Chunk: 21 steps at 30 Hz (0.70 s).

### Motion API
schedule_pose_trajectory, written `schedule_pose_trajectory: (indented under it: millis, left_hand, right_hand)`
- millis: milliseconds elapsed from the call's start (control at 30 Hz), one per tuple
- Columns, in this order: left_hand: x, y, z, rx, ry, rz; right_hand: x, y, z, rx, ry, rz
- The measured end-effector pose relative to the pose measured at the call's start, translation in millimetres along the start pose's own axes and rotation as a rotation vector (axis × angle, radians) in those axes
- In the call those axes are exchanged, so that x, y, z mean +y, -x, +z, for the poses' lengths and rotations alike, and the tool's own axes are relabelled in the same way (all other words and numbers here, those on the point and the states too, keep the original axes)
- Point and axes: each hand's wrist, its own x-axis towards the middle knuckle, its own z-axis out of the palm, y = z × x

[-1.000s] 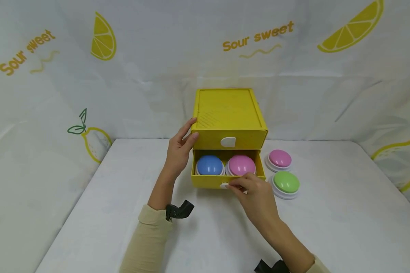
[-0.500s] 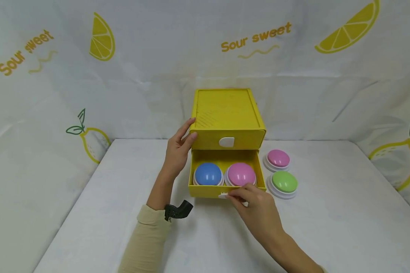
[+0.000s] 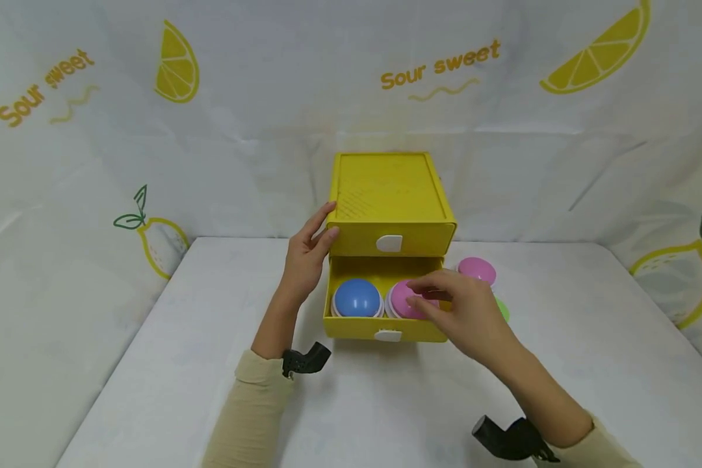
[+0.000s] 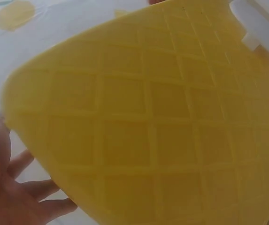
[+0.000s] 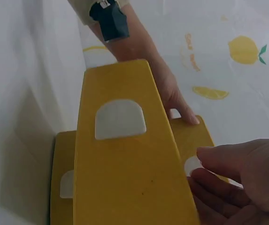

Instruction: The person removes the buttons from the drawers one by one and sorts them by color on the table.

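Observation:
A yellow drawer cabinet (image 3: 386, 188) stands at the back of the table. My left hand (image 3: 304, 260) holds its left front corner, thumb on the front face and fingers along the side. Below the shut top drawer, a lower drawer (image 3: 348, 330) with a white pull tab (image 3: 388, 335) is out. Side by side in it sit a blue domed push button (image 3: 357, 298) and a pink domed push button (image 3: 402, 302), both on white bases. My right hand (image 3: 474, 318) hovers over the pink one, thumb and fingers apart, partly covering it.
Right of the cabinet, another pink domed button (image 3: 476, 268) and a green one (image 3: 503, 309) stand on the white table (image 3: 175, 364), the green mostly hidden by my right hand. Another yellow drawer front (image 5: 61, 187) shows in the right wrist view. Behind hangs a lemon-print cloth (image 3: 257, 91).
The lower drawer has come further out toward me, carrying its two buttons. My right hand has let go of the pull tab and moved up over the pink button. The left hand stays put.

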Motion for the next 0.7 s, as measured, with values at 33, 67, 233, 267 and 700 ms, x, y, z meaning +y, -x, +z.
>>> schedule_pose_trajectory:
  millis: [33,67,233,267,700]
  left_hand:
    - [-0.4,-0.1,0.1,-0.003,0.001,0.004]
    - [-0.8,-0.2,0.2,-0.004,0.003,0.007]
    - [-1.2,-0.4,0.6,-0.004,-0.005,0.017]
    - [-1.1,-0.4,0.6,-0.004,-0.007,0.017]
    - [-1.5,-0.1,-1.0,-0.003,-0.012,0.016]
  right_hand:
    - [3,-5,-2,-0.042,-0.019,0.033]
    - [7,-9,-3,-0.081,-0.037,0.061]
    - [19,-28,-4,-0.225,-0.015,0.121]
    - [20,-31,-4,-0.253,0.009,0.120]
    - [18,-51,3,-0.475,0.124,0.059]
